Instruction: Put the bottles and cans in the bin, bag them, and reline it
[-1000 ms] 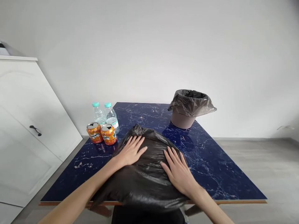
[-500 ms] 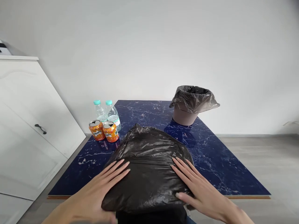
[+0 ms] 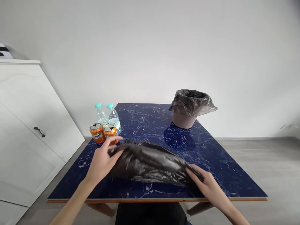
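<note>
While your left hand point(image 3: 103, 161) and right hand point(image 3: 208, 184) pinch its two ends, the black bag point(image 3: 152, 162) spans the near part of the desk point(image 3: 145, 120)

As you hold it, the black bag is crumpled into a loose strip, its long axis running left to right at a slant: the left end lies farther from you, the right end nearer. Thumb and fingers are closed narrowly on the plastic at both ends. You cannot tell whether its lower folds rest on the desk or hang just above.

Beyond it to the right, the bin point(image 3: 183, 121) stands upright near the far right corner, its liner point(image 3: 193, 106) draped outward over the rim; the bottom inside is hidden. On your left, the left can point(image 3: 97, 135) and right can point(image 3: 109, 131) stand side by side, tops opened, insides too dark to read. Just behind them, the clear left bottle point(image 3: 101, 115) and right bottle point(image 3: 114, 121) stand upright under turquoise caps; how full they are, you cannot tell.
</note>
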Available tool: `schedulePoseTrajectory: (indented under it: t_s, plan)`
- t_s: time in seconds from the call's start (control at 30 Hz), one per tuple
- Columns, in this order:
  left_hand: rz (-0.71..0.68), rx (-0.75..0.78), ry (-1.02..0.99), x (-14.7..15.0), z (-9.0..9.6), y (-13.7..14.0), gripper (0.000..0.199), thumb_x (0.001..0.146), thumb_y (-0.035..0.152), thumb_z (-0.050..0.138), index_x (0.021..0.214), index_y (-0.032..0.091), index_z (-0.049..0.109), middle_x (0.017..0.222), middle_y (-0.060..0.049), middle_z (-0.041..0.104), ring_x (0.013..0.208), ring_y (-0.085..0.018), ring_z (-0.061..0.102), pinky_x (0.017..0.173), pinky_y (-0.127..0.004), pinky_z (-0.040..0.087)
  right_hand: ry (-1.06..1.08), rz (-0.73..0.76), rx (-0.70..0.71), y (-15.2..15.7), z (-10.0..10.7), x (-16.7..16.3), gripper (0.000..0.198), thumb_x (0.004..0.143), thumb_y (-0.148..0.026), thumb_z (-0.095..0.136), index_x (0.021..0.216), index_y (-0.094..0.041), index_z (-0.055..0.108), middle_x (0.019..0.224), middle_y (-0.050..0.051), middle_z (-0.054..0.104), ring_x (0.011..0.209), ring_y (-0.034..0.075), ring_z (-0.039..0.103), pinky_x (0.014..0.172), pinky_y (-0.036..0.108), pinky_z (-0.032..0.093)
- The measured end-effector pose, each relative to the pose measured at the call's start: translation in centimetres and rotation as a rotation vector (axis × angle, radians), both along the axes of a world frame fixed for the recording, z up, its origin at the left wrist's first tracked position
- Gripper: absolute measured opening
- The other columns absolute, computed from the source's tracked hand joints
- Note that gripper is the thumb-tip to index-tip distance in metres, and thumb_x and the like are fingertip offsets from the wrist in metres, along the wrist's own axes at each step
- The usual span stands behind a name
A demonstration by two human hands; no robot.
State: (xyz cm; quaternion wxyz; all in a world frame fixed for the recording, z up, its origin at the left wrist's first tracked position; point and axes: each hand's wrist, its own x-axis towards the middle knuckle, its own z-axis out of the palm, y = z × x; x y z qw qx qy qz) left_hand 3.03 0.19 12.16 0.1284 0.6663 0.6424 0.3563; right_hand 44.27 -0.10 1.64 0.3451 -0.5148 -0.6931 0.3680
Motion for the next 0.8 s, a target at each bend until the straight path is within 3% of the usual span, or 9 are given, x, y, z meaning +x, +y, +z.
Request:
schedulePoseTrajectory:
  t_s: [0.03, 0.1, 0.2, 0.3, 0.37, 0.5, 0.6, 0.7, 0.8]
  plan:
    - [0.038, 0.049, 0.079, 1.1, 0.7, 1.0, 0.057, 0.096, 0.048, 0.064, 0.146, 0.022, 0.054, 0.123, -0.012, 0.080, 0.116, -0.037, 0.076, 0.098, -0.048, 0.062, 0.056, -0.076, -0.027, 0.6, -0.2, -0.1, 0.044, 0.104, -0.058, 0.057, 0.125, -0.024, 0.075, 0.116, 0.008, 0.081, 0.107, 0.031, 0.075, 0.090, 0.036, 0.062]
    - [0.078, 0.259, 0.247, 3.4, 1.5, 2.1, 0.058, 0.101, 0.039, 0.058, 0.153, 0.017, 0.048, 0.143, -0.018, 0.070, 0.136, -0.039, 0.065, 0.115, -0.059, 0.051, 0.125, -0.169, -0.037, 1.3, -0.2, -0.6, 0.049, 0.099, -0.063, 0.061, 0.127, -0.024, 0.070, 0.119, 0.009, 0.080, 0.109, 0.031, 0.076, 0.092, 0.038, 0.062]
    - [-0.139, 0.455, 0.368, 7.2, 1.0, 1.7, 0.048, 0.110, 0.026, 0.044, 0.158, 0.021, 0.047, 0.157, -0.014, 0.060, 0.152, -0.030, 0.051, 0.129, -0.054, 0.039, 0.043, -0.296, 0.147, 0.9, 1.2, -1.9, 0.056, 0.097, -0.061, 0.064, 0.140, -0.024, 0.060, 0.135, 0.014, 0.073, 0.123, 0.035, 0.071, 0.103, 0.049, 0.059]
    - [-0.487, 0.320, 0.480, 10.1, -1.2, 1.6, 0.045, 0.114, 0.032, 0.041, 0.158, 0.024, 0.049, 0.161, -0.009, 0.057, 0.157, -0.027, 0.045, 0.130, -0.050, 0.040, -0.225, -0.247, 0.521, -0.3, 3.1, -4.3, 0.061, 0.104, -0.050, 0.060, 0.159, -0.029, 0.045, 0.164, 0.012, 0.051, 0.153, 0.037, 0.047, 0.123, 0.060, 0.042]
    - [-0.531, 0.201, 0.554, 10.9, -3.2, 2.5, 0.048, 0.116, 0.039, 0.039, 0.158, 0.019, 0.051, 0.164, -0.010, 0.055, 0.159, -0.031, 0.041, 0.130, -0.053, 0.037, -0.397, -0.069, 0.645, -0.3, 3.5, -6.0, 0.063, 0.109, -0.045, 0.053, 0.167, -0.030, 0.036, 0.174, 0.008, 0.039, 0.163, 0.034, 0.030, 0.130, 0.060, 0.032]
    - [-0.452, 0.035, 0.645, 9.0, -7.1, 4.5, 0.063, 0.114, 0.055, 0.036, 0.163, 0.018, 0.048, 0.169, -0.014, 0.046, 0.160, -0.040, 0.037, 0.129, -0.065, 0.034, -0.633, 0.148, 0.494, 2.2, 1.3, -7.3, 0.067, 0.113, -0.055, 0.039, 0.173, -0.027, 0.026, 0.178, 0.005, 0.027, 0.166, 0.032, 0.018, 0.133, 0.063, 0.025]
    - [-0.403, 0.002, 0.649, 5.4, -9.3, 4.1, 0.066, 0.113, 0.059, 0.035, 0.170, 0.025, 0.035, 0.175, -0.008, 0.035, 0.163, -0.038, 0.030, 0.130, -0.065, 0.031, -0.680, 0.212, 0.373, 4.1, -0.8, -6.1, 0.066, 0.114, -0.059, 0.032, 0.172, -0.029, 0.028, 0.179, 0.003, 0.023, 0.166, 0.030, 0.016, 0.135, 0.062, 0.020]
    - [-0.366, 0.022, 0.648, 1.7, -10.4, 3.2, 0.063, 0.115, 0.054, 0.036, 0.173, 0.031, 0.026, 0.178, -0.003, 0.031, 0.165, -0.033, 0.026, 0.132, -0.062, 0.030, -0.647, 0.256, 0.362, 4.6, -1.5, -4.7, 0.064, 0.114, -0.057, 0.032, 0.173, -0.034, 0.021, 0.180, -0.001, 0.017, 0.167, 0.025, 0.014, 0.136, 0.056, 0.018]
    - [-0.276, 0.050, 0.668, -0.7, -10.4, 3.0, 0.062, 0.113, 0.052, 0.041, 0.169, 0.025, 0.038, 0.174, -0.008, 0.040, 0.161, -0.038, 0.035, 0.128, -0.065, 0.036, -0.621, 0.271, 0.371, 4.3, -1.3, -3.9, 0.064, 0.115, -0.055, 0.034, 0.173, -0.036, 0.018, 0.179, -0.002, 0.017, 0.167, 0.025, 0.014, 0.136, 0.055, 0.019]
